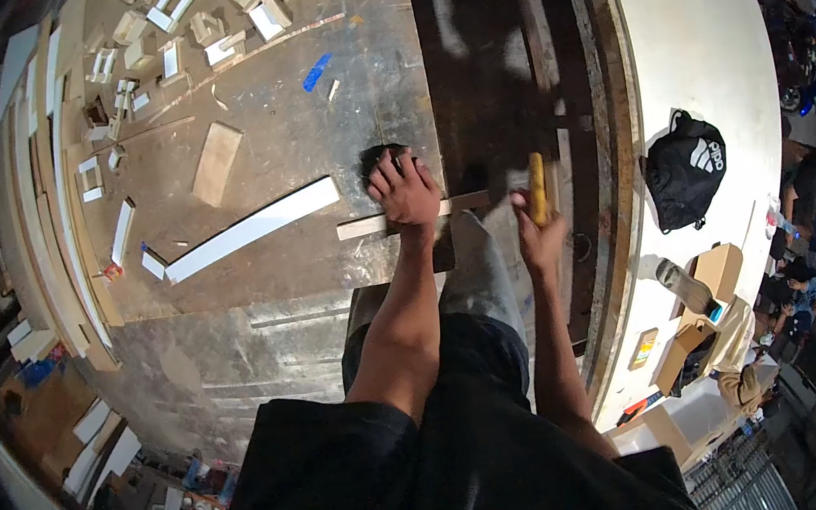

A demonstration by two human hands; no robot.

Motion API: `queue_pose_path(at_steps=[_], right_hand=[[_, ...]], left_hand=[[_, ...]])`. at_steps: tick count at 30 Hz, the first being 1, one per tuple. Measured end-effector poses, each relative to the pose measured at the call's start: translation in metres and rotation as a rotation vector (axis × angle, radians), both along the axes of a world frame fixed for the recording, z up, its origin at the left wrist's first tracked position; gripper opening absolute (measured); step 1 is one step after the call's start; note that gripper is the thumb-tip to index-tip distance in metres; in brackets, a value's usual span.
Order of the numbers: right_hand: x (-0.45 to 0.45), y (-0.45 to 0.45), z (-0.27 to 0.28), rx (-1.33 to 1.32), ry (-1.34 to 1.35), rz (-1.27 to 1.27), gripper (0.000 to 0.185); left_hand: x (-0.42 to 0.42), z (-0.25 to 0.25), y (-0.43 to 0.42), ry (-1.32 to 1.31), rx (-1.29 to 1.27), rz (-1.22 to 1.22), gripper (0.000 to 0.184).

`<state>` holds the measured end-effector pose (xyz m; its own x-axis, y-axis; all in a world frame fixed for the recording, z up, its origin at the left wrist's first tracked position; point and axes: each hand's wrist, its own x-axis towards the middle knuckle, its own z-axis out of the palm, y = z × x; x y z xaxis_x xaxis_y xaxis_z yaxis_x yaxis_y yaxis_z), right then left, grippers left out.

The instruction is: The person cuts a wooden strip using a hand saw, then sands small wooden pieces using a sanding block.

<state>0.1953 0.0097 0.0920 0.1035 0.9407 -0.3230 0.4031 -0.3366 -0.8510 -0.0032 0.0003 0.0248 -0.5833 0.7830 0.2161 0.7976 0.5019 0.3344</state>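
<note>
Crosswise, a thin pale wooden strip [365, 227] passes under your left hand [407, 190], grip unclear, toward your right hand [541, 235], clamping a yellow handle [537, 180].

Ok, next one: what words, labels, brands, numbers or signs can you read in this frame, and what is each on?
"adidas": white lettering beside a striped logo, turned sideways, on the black bag.
Unreadable: any print on the yellow-and-white packet, too small and blurred.
I can make out no other text or numbers.
</note>
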Motion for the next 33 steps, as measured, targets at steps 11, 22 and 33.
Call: queue_pose_path(at_steps=[11,22,33], right_hand=[[-0.004,0.019,-0.073,-0.513,0.313,0.247,0.03],[0.044,0.029,-0.07,-0.369,0.422,0.064,0.026],[0.062,0.041,0.039,-0.244,0.319,0.084,0.024]], left_hand=[[0.002,-0.007,0.002,-0.03,-0.04,0.003,0.027],[0.003,-0.014,0.005,-0.036,-0.062,0.012,0.03],[-0.04,-0.006,-0.003,0.014,-0.08,-0.117,0.021]])
